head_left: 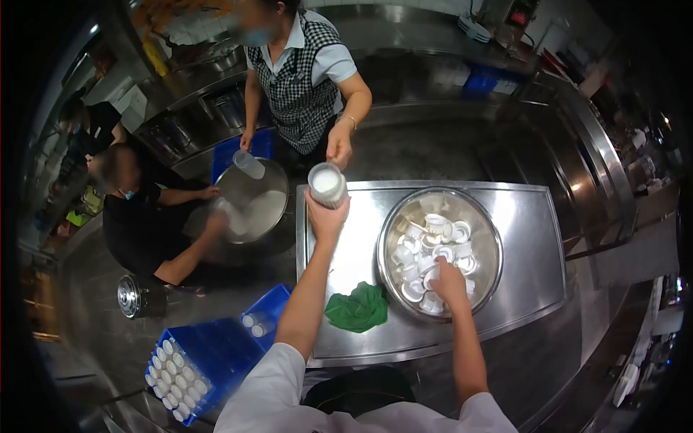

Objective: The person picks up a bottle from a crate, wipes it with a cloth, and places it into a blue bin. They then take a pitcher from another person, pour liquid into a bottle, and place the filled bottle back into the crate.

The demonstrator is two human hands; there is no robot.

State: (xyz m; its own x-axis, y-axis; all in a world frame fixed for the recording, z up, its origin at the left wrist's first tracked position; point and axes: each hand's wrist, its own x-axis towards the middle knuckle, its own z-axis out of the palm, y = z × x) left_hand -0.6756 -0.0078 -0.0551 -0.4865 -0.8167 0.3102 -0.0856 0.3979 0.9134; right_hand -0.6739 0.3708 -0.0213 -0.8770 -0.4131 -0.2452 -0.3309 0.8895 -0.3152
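Note:
My left hand (327, 216) is wrapped round a clear container (328, 185) with white contents, above the left edge of the steel table (527, 252). A co-worker's hand (339, 146) is at the container's far rim. My right hand (450, 283) reaches into a large steel bowl (493, 252) on the table, its fingers closed among white lids (413, 291). Whether they grip a lid is too small to tell. A crumpled green cloth or bag (358, 309) lies left of the bowl.
Beyond the table's left side, two co-workers stand around a large round vessel (284, 189) with white contents; one holds another container (249, 164). Blue crates (224, 345) with several white-capped containers (173, 382) sit at lower left. A lidded metal pot (130, 297) stands farther left.

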